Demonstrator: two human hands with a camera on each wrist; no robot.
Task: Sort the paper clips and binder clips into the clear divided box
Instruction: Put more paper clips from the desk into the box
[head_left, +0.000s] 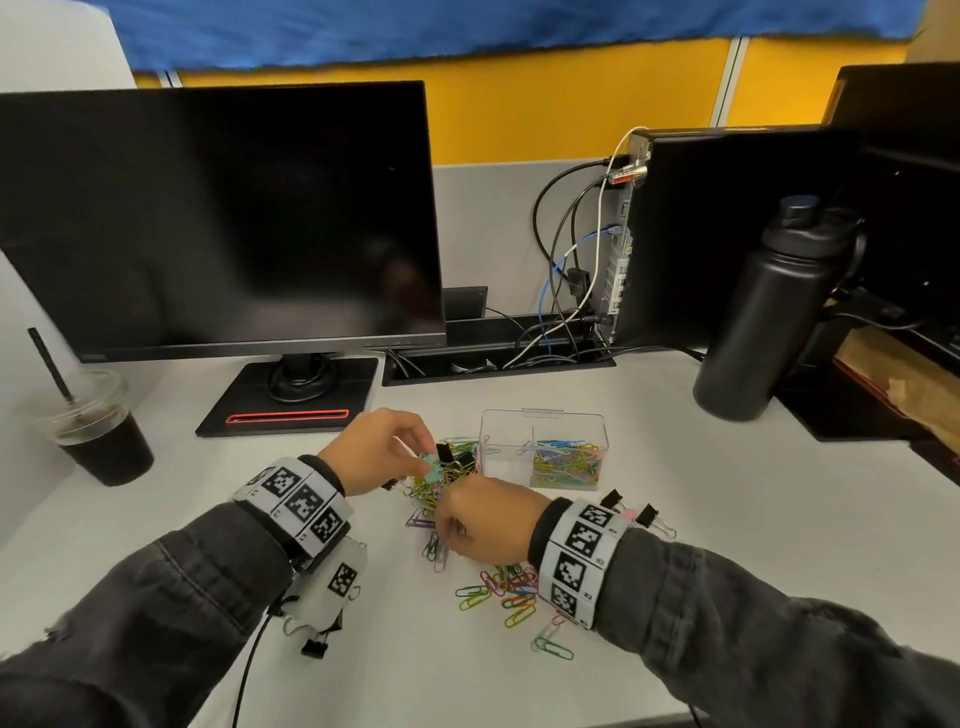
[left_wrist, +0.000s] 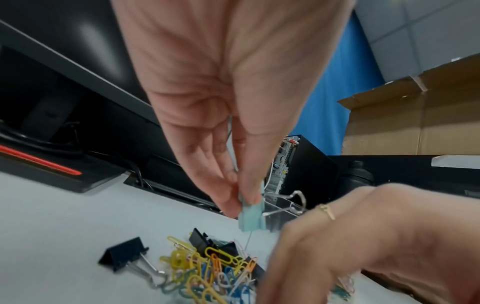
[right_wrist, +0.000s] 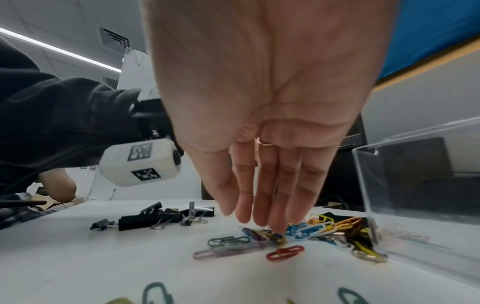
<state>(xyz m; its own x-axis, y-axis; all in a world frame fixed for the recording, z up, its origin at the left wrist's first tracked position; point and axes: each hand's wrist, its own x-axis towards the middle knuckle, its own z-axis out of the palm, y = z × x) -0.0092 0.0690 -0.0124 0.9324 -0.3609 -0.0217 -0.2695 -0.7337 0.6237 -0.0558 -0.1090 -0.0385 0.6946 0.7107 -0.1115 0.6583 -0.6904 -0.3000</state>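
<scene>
My left hand (head_left: 423, 457) pinches a mint-green binder clip (head_left: 430, 464) between thumb and fingers, just above the mixed pile of paper clips (head_left: 441, 480) left of the clear divided box (head_left: 543, 415). The left wrist view shows that binder clip (left_wrist: 253, 218) hanging from the fingertips (left_wrist: 231, 209) over the pile (left_wrist: 207, 271). My right hand (head_left: 447, 535) reaches down with straight fingers (right_wrist: 275, 222) onto coloured paper clips (right_wrist: 306, 230) and holds nothing. The box's right compartment holds several paper clips (head_left: 571, 462).
More paper clips (head_left: 498, 592) lie scattered under my right wrist. Black binder clips (head_left: 613, 501) lie right of it, others (right_wrist: 155, 218) left of the pile. A monitor (head_left: 218, 218), an iced drink (head_left: 98, 431), a black bottle (head_left: 763, 312) and a cable tray (head_left: 498, 358) ring the desk.
</scene>
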